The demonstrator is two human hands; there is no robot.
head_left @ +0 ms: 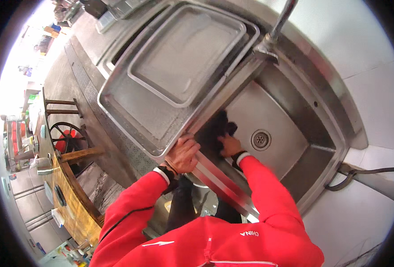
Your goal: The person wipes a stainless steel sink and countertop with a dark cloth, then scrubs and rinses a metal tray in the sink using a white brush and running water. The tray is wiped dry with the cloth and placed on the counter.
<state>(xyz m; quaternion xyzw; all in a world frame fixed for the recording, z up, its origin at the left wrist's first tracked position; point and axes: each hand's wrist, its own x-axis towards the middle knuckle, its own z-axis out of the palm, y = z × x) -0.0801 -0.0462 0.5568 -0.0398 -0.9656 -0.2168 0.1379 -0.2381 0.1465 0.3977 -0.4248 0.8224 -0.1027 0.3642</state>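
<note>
A large shallow metal tray (132,118) lies to the left of the sink basin, with a smaller metal tray (188,58) resting inside it. At the large tray's near right corner, the fingers of my left hand (183,154) curl over the rim beside the sink edge. My right hand (230,145) reaches down into the steel sink basin (279,113), left of the round drain (261,139). Its fingers look bent against a black, uneven patch (215,129) along the basin's left wall. Whether that patch is a cloth or deep shadow, I cannot tell.
A faucet (272,39) rises at the sink's far corner. Dark hoses (352,172) run along the right side. On the left stand a wooden table (70,200) and a dark spoked wheel (68,137). A slotted floor drain cover (112,129) runs beside the counter.
</note>
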